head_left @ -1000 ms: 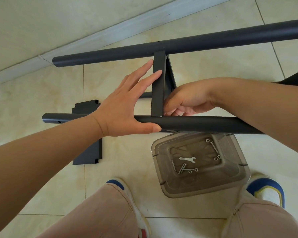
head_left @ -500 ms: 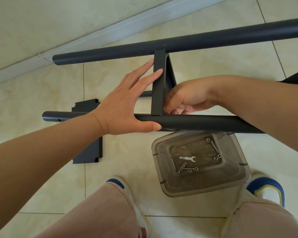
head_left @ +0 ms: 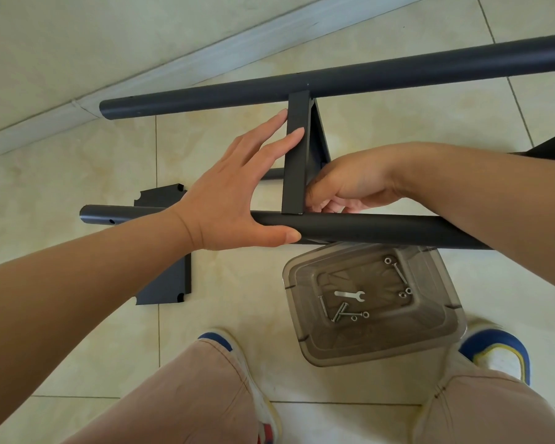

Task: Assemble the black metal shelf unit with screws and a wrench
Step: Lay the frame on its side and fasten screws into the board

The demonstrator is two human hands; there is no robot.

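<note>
Standing over a tiled floor, I steady a black metal shelf frame made of two long round tubes joined by a flat crossbar. My left hand is spread wide, its straight fingers pressed flat against the left face of the crossbar and the thumb lying along the top of the near tube. My right hand reaches in from the right, its fingers curled tight at the corner where the crossbar meets the near tube; I cannot tell what, if anything, they pinch there. The far tube runs across the floor near the wall's pale skirting board. Just below the near tube and touching its edge in view sits a clear plastic box, holding a small silver wrench in the middle, several loose screws beside it, and a few nuts toward its right side. A flat black shelf panel lies on the floor to the left, partly hidden under my left forearm. My knees in pale trousers and blue-and-white shoes frame the bottom of the view.
</note>
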